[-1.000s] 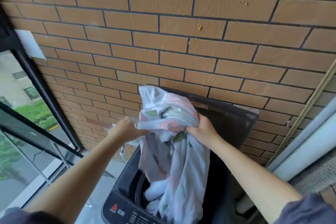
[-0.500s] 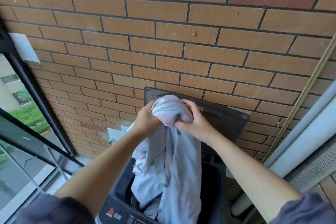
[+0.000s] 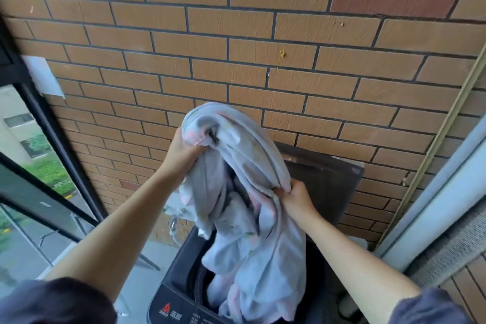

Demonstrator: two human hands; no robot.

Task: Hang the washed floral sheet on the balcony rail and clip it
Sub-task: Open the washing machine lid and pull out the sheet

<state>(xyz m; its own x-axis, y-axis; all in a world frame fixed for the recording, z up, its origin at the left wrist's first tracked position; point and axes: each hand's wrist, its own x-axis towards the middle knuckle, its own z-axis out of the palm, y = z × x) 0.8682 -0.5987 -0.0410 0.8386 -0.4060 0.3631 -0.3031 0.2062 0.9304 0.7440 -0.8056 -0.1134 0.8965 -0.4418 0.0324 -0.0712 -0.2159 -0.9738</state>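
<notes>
Lifting the floral sheet (image 3: 259, 252) out of the washing machine (image 3: 181, 268), you had it bunched and half clear, its tail hanging in the drum. Your left hand (image 3: 184, 150) gripped the high fold and your right hand (image 3: 295, 196) pinched a lower edge. The cloth was thin, pale, limp and creased. Next, I judge, it needed drawing fully free, then carrying to the dark rail (image 3: 29, 179) left of the rough brick wall (image 3: 263, 34).

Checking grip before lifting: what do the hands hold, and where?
The floral sheet: left hand grips the bunched top, right hand a lower fold.
</notes>
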